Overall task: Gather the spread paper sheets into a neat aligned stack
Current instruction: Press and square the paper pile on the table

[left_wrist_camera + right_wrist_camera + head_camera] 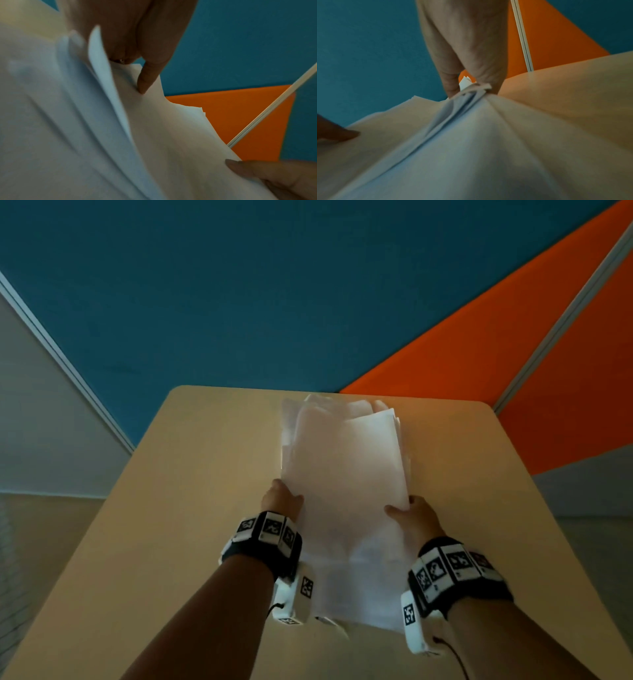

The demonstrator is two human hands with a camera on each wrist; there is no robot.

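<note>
At lower centre-left of the head view, my left hand grips the left edge of the paper sheets, thumb on top and the other fingers tucked out of sight beneath; the left wrist view shows one finger pressing down into the top sheet. The bundle sits in the middle of the frame, gathered and held up off the tan counter between both hands, its far end fanning toward the upper centre where several corners poke out unevenly. At lower centre-right, my right hand clamps the opposite edge, thumb laid over the top sheet, and the right wrist view shows the sheets bunched into a pleat where the fingers pinch them.

I judge the gathering done and the squaring step in hand: the sheets are collected but not aligned. The next move, as I read it, calls for loosening both grips enough to let the sheets slide, then tapping an edge against the counter until the corners agree.

The paper is thin, white and limp, bowing and creasing under light pressure; the edges are staggered rather than flush. The counter is smooth, pale wood-toned laminate with rounded corners. Behind it stand flat blue and orange panels with a matte finish.
</note>
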